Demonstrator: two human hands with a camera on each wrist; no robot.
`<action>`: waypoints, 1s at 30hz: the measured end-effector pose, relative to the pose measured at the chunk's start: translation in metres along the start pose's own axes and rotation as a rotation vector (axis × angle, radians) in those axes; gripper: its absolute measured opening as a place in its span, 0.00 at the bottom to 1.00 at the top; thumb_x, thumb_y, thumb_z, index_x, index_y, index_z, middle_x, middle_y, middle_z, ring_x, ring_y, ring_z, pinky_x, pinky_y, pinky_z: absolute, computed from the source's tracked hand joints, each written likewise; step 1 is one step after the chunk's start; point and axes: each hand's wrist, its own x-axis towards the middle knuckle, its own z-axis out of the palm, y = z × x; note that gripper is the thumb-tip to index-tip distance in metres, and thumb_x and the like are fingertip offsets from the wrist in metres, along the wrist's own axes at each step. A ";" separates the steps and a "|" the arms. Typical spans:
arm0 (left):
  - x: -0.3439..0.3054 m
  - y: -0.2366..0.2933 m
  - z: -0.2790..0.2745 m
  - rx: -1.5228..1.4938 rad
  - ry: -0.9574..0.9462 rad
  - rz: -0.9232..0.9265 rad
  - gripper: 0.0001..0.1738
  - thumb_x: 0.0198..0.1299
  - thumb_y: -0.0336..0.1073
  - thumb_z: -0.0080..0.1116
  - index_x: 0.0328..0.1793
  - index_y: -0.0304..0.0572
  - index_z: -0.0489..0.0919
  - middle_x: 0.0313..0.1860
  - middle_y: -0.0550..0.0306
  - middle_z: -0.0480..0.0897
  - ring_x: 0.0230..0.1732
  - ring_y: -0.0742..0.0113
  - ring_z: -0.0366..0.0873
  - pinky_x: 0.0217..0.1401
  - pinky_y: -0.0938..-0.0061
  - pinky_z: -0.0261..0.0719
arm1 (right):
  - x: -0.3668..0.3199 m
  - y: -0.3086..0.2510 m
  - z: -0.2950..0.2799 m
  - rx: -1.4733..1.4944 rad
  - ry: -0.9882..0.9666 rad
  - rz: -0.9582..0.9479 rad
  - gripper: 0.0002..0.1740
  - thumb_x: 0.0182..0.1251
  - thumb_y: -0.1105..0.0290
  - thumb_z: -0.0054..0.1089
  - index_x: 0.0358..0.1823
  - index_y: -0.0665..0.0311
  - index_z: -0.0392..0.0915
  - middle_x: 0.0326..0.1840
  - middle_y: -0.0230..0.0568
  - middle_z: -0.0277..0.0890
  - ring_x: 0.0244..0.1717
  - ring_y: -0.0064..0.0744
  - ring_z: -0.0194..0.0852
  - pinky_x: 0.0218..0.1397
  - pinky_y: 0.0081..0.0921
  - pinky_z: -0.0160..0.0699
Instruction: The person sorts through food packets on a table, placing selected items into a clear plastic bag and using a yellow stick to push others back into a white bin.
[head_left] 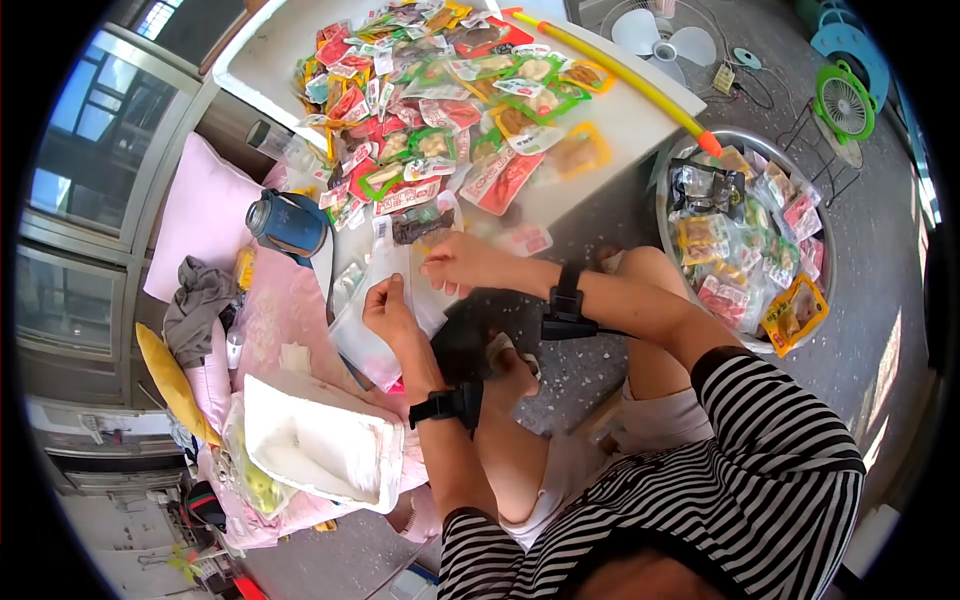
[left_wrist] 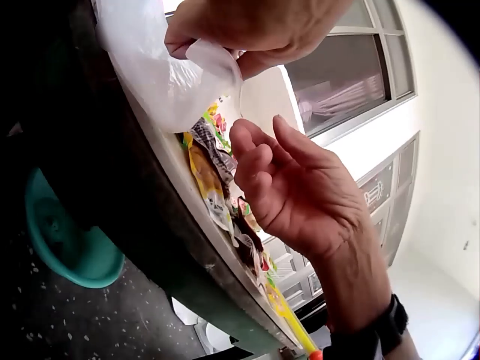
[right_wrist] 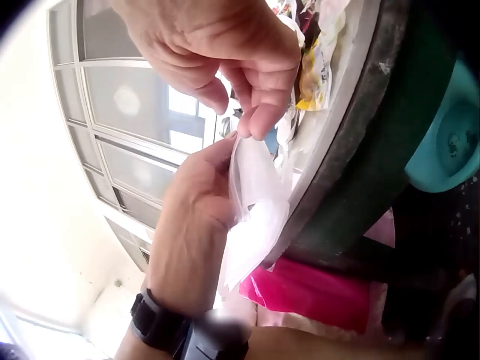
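My left hand (head_left: 393, 315) pinches the edge of a thin, translucent plastic bag (head_left: 372, 343) over the front of the table. In the left wrist view the bag (left_wrist: 150, 64) hangs from thumb and fingers. Just beside it is my right hand (head_left: 468, 264), fingers loosely curled and palm bare in the left wrist view. Seen from the right wrist, the right fingertips overlap the bag's upper edge (right_wrist: 251, 161). Beyond both hands lies a heap of small sealed snack packets (head_left: 430, 110), with a dark packet (head_left: 420, 225) nearest the hands.
A yellow tube with orange ends (head_left: 620, 72) lies across the white table. On the right, a metal basin (head_left: 658, 215) holds several filled bags. To the left stand a blue flask (head_left: 290, 222) and a white foam box (head_left: 385, 465) on pink cloth. A green fan (head_left: 845, 103) stands farther off.
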 end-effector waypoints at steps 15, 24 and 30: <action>-0.005 -0.018 0.009 -0.017 -0.090 -0.036 0.06 0.55 0.29 0.63 0.30 0.34 0.79 0.26 0.61 0.79 0.26 0.76 0.70 0.32 0.82 0.68 | 0.033 0.029 0.023 -0.262 0.291 -0.168 0.14 0.58 0.66 0.58 0.22 0.70 0.75 0.16 0.46 0.73 0.18 0.40 0.76 0.24 0.36 0.75; -0.003 -0.012 0.008 1.054 -0.091 0.284 0.16 0.46 0.35 0.67 0.40 0.40 0.76 0.34 0.51 0.79 0.41 0.49 0.75 0.44 0.54 0.71 | 0.003 0.012 -0.024 -0.654 0.459 -0.334 0.10 0.57 0.67 0.59 0.24 0.66 0.75 0.22 0.48 0.75 0.24 0.47 0.72 0.30 0.39 0.70; 0.000 -0.009 0.003 1.193 -0.037 0.306 0.16 0.48 0.32 0.64 0.44 0.41 0.76 0.37 0.51 0.79 0.44 0.47 0.74 0.47 0.51 0.69 | -0.019 -0.017 -0.056 -0.079 0.510 -0.290 0.11 0.62 0.69 0.60 0.25 0.69 0.76 0.18 0.35 0.73 0.19 0.20 0.64 0.23 0.24 0.65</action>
